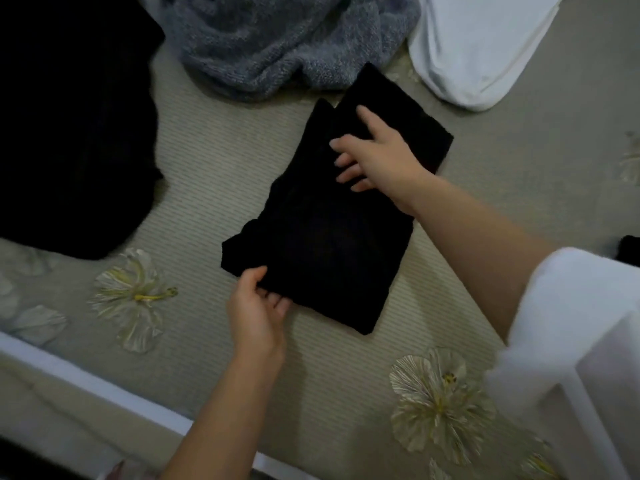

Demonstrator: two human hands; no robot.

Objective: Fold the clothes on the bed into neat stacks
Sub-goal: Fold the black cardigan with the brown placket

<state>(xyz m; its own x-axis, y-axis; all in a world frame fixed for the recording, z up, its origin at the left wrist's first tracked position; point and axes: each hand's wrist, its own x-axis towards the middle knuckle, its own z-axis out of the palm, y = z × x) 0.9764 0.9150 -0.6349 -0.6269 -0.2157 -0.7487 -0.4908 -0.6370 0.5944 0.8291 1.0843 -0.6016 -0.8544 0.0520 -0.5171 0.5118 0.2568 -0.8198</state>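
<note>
Folded black garment (322, 230) lies mid-bed on floral bedspread (214, 161). Left hand (256, 306) pinches near corner, thumb on top, fingers beneath. Right hand (377, 157) rests on far end, fingers spread flat. Grey knit sweater (277, 39), white garment (478, 46), black pile (69, 126) lie beyond.

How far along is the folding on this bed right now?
Early to midway, I'd judge. Done: nothing clearly stacked. In hand: a black garment, already folded narrow; the left hand pinches its near corner and the right hand presses flat on its far end. Left: the crumpled grey knit, a dark heap and a white garment.
</note>
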